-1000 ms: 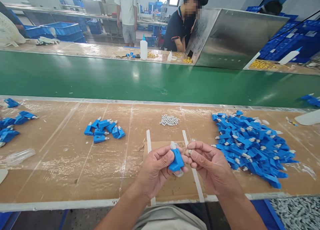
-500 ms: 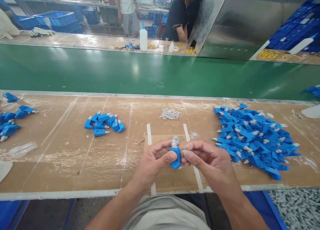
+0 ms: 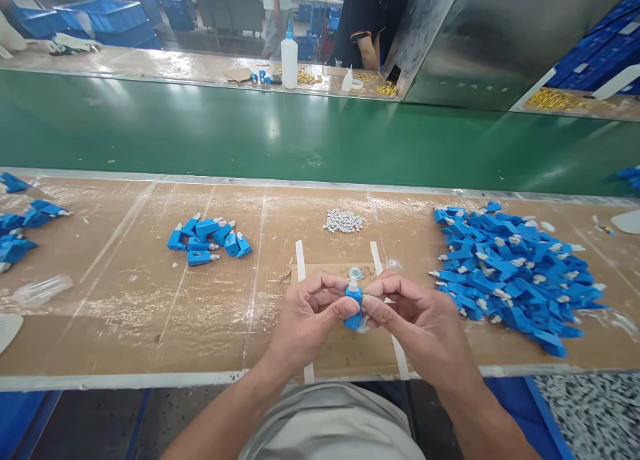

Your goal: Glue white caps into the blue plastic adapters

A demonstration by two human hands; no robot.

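Note:
Between thumb and fingers, my left hand (image 3: 317, 310) grips a blue plastic part (image 3: 353, 321) with a white tip pointing away from me. My right hand (image 3: 413, 313) is closed in a pinch, its thumb and forefinger pressed to the right side of that part. Whatever lies under those fingertips is hidden. Just beyond the white tip a small clear round dish (image 3: 355, 273) shows on the cardboard. Further off is a little heap of small grey pieces (image 3: 344, 221).
A large pile of blue parts (image 3: 515, 273) lies on the right, a smaller group (image 3: 205, 239) to the left. A clear tube (image 3: 44, 290) rests at far left. Behind the table runs a green belt (image 3: 250, 130); a white bottle (image 3: 289, 63) and another person (image 3: 357, 30) are beyond it.
My right fingertips have moved left, against the side of the blue part. The small greyish piece visible in their pinch before is now hidden. The blue part has turned slightly.

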